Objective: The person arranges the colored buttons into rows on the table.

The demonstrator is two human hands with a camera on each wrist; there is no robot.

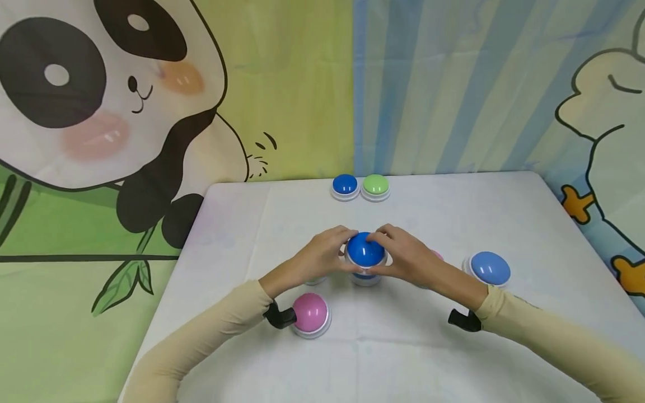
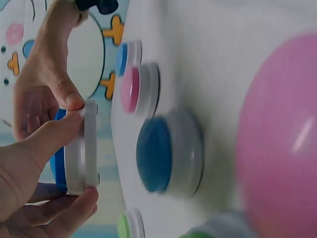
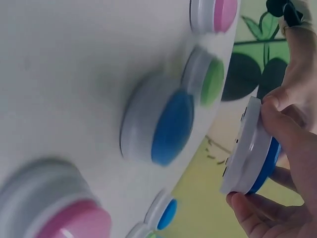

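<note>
Both hands grip a round push button (image 1: 365, 249) with a blue dome and white base, lifted off the table. My left hand (image 1: 324, 252) holds its left side, thumb and fingers on the rim. Opposite it, my right hand (image 1: 409, 255) pinches the right side. In the wrist views the held button is tilted on edge, with small feet under its base (image 3: 242, 148). Below it and apart from it, another blue button (image 2: 168, 153) sits on the table, mostly hidden by the held one in the head view.
A pink button (image 1: 309, 312) stands by the left wrist and a lighter blue one (image 1: 490, 268) beyond the right forearm. Green (image 3: 212, 82) and pink (image 2: 130, 90) buttons flank the middle one. At the white table's (image 1: 453, 207) back edge are blue (image 1: 345, 184) and green (image 1: 375, 184) buttons.
</note>
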